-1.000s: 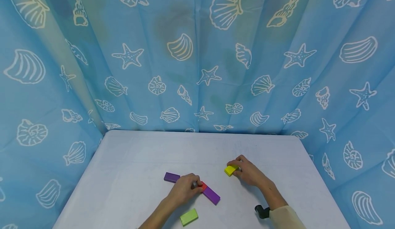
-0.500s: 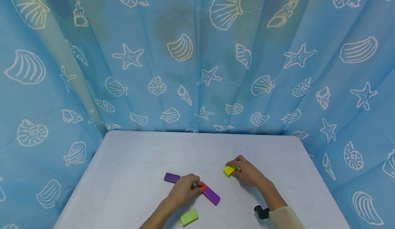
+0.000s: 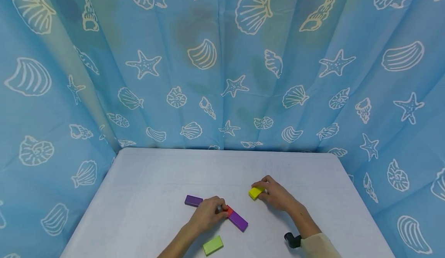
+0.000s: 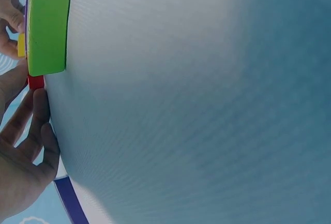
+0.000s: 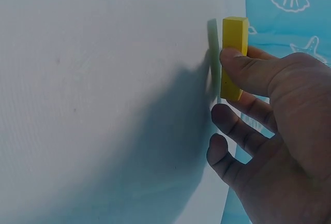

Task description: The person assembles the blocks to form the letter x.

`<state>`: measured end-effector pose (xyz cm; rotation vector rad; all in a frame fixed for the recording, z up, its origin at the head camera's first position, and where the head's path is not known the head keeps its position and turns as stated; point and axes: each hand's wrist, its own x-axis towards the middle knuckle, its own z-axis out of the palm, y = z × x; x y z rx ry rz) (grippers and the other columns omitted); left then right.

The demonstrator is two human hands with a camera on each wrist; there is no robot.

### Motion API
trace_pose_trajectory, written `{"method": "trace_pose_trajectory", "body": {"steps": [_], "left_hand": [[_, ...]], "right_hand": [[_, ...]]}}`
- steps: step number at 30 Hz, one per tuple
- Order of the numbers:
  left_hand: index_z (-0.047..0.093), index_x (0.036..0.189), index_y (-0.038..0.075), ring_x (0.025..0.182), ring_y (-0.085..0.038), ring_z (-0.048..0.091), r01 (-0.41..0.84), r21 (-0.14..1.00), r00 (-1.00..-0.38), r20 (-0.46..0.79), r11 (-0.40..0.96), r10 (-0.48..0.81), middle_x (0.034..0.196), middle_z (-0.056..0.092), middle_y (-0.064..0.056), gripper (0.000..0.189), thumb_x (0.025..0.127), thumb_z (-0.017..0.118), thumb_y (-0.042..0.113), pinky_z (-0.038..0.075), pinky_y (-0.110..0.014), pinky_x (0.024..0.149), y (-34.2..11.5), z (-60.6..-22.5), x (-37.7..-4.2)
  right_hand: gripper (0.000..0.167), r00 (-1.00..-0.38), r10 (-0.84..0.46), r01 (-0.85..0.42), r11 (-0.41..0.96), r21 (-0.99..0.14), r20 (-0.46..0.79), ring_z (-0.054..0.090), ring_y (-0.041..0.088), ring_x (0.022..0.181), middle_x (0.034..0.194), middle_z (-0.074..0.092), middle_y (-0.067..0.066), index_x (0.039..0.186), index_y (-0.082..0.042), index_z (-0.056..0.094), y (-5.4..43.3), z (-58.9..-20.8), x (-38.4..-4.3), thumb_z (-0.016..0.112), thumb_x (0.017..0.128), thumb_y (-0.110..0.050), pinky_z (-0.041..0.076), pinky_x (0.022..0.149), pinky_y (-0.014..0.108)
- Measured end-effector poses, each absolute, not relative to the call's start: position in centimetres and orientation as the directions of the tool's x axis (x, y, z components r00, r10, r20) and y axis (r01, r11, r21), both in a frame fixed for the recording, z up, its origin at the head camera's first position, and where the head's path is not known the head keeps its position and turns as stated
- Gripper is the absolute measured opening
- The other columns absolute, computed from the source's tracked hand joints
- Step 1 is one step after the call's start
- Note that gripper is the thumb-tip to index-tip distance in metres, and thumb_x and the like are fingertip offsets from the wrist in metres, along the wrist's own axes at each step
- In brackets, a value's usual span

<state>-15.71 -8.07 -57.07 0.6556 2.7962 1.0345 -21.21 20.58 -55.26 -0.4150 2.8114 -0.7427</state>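
My left hand [image 3: 208, 213] pinches a small red block [image 3: 229, 211] on the table, thumb and fingers at its near end. The red block's other end meets a purple block [image 3: 238, 221], the two lying in one slanting line. To the right and farther back, my right hand [image 3: 276, 194] grips a yellow block [image 3: 256, 192] between thumb and fingers. In the right wrist view the yellow block [image 5: 234, 58] is held just off the tabletop, a shadow beside it. Part of the red block is covered by the left fingers.
A dark purple block [image 3: 193, 201] lies behind the left hand, partly hidden by it. Nearer the front rests a light green block [image 3: 213, 245]. A black device [image 3: 292, 240] sits at the right wrist. The white table [image 3: 156, 173] backs onto a blue shell-patterned curtain [image 3: 222, 57].
My right hand has drifted slightly left with the yellow block. The left hand, the red block and the other blocks have stayed in place.
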Motion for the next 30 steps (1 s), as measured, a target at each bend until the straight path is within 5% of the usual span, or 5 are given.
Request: {"method": "trace_pose_trajectory", "body": {"steps": [30], "left_hand": [[0.071,0.09,0.023,0.071,-0.002,0.05,0.347,0.646,-0.909,0.055,0.68,0.413,0.088,0.061,0.014,0.008,0.088,0.078,0.026,0.042,-0.02,0.063,-8.1,-56.8,-15.5]], "right_hand": [[0.033,-0.906,-0.398,-0.265,0.8,-0.538,-0.145,0.055,0.016,0.105,0.114,0.052,-0.005,0.126,-0.031,0.068,18.0,-55.6,-21.0,0.07,0.095,-0.021,0.051,0.098,0.043]]}}
